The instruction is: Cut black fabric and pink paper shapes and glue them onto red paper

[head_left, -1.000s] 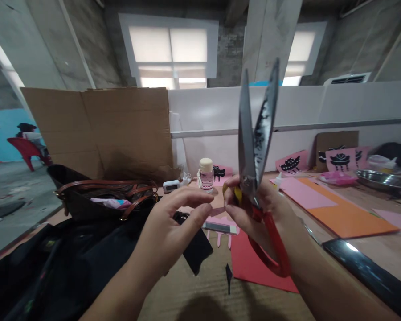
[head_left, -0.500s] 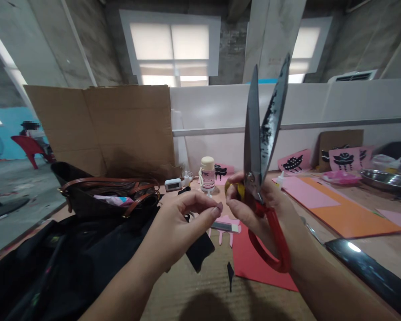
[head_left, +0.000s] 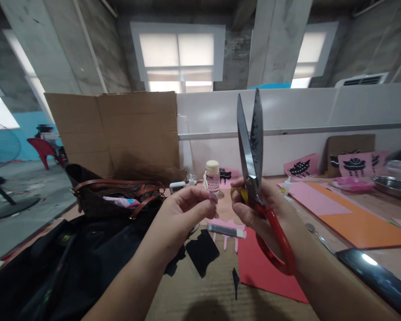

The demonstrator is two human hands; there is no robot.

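Note:
My left hand (head_left: 183,211) has its thumb and fingertips pinched together around a tiny pinkish scrap (head_left: 213,196), too small to make out well. To its right, my right hand (head_left: 260,205) grips red-handled scissors (head_left: 250,165) with the blades upward and somewhat apart. Something yellow (head_left: 243,194) shows by the right fingers. Below the hands lie black paper pieces (head_left: 202,253), a thin black sliver (head_left: 235,282) and a red sheet (head_left: 269,267). A pink cutout (head_left: 225,242) lies behind them under a small clear strip-shaped case (head_left: 226,230).
At left are a brown handbag (head_left: 115,191) and dark cloth (head_left: 70,258), before a cardboard screen (head_left: 137,133). A cream-lidded bottle (head_left: 212,178) stands behind the hands. Rightward lie an orange sheet (head_left: 364,227), a spoon (head_left: 317,234), a glue bottle (head_left: 286,186) and a metal bowl (head_left: 396,186).
The scissor blades have come closer together and tilted leftward, lower in view. My left hand still pinches the scrap. The whole scene has shifted slightly right and down.

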